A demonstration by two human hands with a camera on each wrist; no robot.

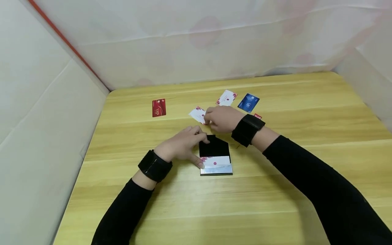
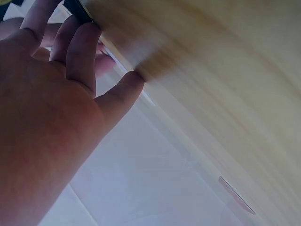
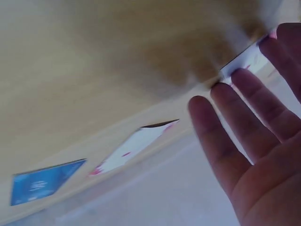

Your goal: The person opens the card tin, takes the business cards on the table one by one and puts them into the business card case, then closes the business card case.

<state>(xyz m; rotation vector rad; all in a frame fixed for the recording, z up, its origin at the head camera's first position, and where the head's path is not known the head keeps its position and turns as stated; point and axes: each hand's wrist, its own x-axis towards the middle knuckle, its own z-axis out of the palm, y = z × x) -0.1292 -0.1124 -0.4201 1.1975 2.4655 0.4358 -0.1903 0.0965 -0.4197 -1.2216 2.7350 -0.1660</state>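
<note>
A card case [image 1: 216, 170] with a silvery front and a raised black flap [image 1: 214, 147] lies on the table. A white card with pink flowers [image 1: 218, 160] sticks up out of it. My left hand [image 1: 183, 144] holds the case at its left side, thumb near the lower left corner and index finger on the flap. Beyond the case, the fingers of my right hand [image 1: 225, 119] touch the right end of another white floral card [image 1: 197, 115]. That card lies on the table and is partly hidden by the hand.
A red VIP card [image 1: 159, 108] lies at the back left of the wooden table [image 1: 183, 211]. At the back right are a third white floral card [image 1: 226, 98] and a blue VIP card [image 1: 248, 103]. Part of a small red item [image 1: 258, 116] shows beside the right wristband.
</note>
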